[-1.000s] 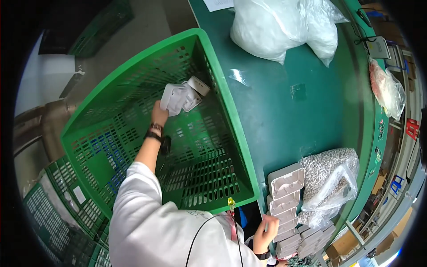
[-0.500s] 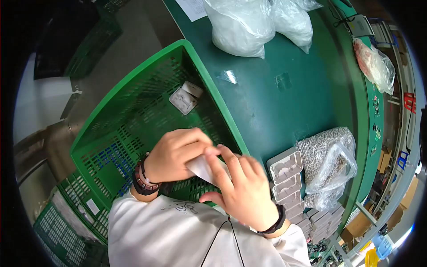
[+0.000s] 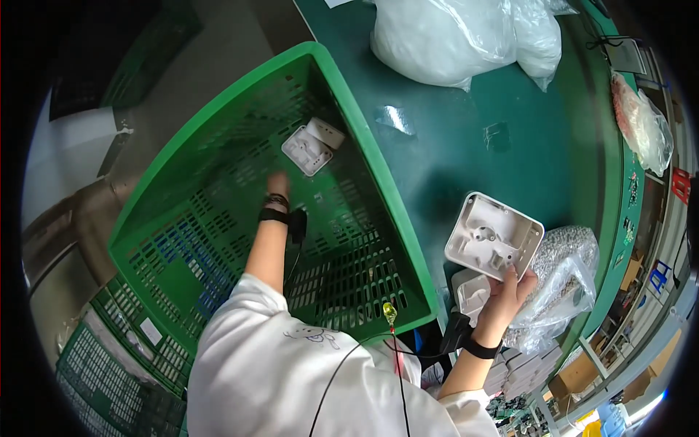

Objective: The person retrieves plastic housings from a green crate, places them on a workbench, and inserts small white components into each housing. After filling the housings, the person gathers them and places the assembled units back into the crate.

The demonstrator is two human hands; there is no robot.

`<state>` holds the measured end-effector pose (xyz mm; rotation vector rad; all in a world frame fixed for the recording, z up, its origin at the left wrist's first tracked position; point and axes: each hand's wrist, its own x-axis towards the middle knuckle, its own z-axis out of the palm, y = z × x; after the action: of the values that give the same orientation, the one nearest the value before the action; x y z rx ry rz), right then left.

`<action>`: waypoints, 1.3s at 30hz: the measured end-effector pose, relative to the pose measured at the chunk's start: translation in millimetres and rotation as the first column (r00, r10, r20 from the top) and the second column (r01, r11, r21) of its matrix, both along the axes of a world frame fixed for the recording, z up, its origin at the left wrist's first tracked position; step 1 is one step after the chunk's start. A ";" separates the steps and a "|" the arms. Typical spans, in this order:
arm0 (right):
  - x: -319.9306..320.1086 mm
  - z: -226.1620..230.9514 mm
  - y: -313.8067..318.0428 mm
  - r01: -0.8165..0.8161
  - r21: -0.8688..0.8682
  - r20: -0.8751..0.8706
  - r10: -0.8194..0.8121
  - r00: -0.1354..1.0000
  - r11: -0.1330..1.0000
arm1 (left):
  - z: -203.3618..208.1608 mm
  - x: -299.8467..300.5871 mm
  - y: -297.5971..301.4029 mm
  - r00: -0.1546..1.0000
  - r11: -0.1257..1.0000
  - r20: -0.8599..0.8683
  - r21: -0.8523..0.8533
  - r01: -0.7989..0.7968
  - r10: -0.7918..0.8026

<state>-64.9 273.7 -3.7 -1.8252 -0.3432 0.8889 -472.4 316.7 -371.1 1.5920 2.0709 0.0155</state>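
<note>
My left hand point(image 3: 278, 184) reaches down into the green crate point(image 3: 364, 138); it is smeared and its fingers do not show. Just beyond it, two white plastic housing parts lie on the crate floor: a squarish open shell point(image 3: 306, 151) and a narrower piece point(image 3: 326, 133) against it. To the right of the crate, my right hand point(image 3: 515, 291) grips a white plastic housing point(image 3: 484, 255) by its near edge, the thumb over the rim. The housing is tilted with its open inside up, showing moulded posts. Behind my right hand stands another white housing point(image 3: 473, 293) in a row.
A clear bag of small metallic-grey pieces point(image 3: 575, 255) lies right of my right hand. Big bags of white material point(image 3: 444, 44) stand at the far side of the green table point(image 3: 459, 160). Stacked pale housings point(image 3: 520, 371) sit nearer me. A thin cable with a clip point(image 3: 390, 313) hangs by the crate's near corner.
My hands were together over the crate around a white piece; they have parted. The left has gone deeper into the crate, the right has moved right and taken up a housing.
</note>
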 end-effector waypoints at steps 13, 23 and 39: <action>36.3 -23.5 -3.6 0.017 -0.897 0.442 0.896 0.054 0.441 | -72.5 61.8 13.4 0.303 0.525 0.451 -0.530 -0.666 0.840; -32.2 32.9 14.8 -0.616 -0.359 0.723 0.626 0.292 0.701 | 213.8 103.8 -21.6 -0.226 0.541 0.905 -0.400 -0.740 0.361; 19.0 25.2 99.9 -0.413 -0.010 0.687 0.306 0.659 0.911 | 164.5 111.4 41.3 0.962 0.853 0.271 0.498 -0.158 0.020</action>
<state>-45.9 373.6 21.4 -1.9176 -1.2503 0.3847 -360.9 358.0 -206.6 1.6703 2.0278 0.8381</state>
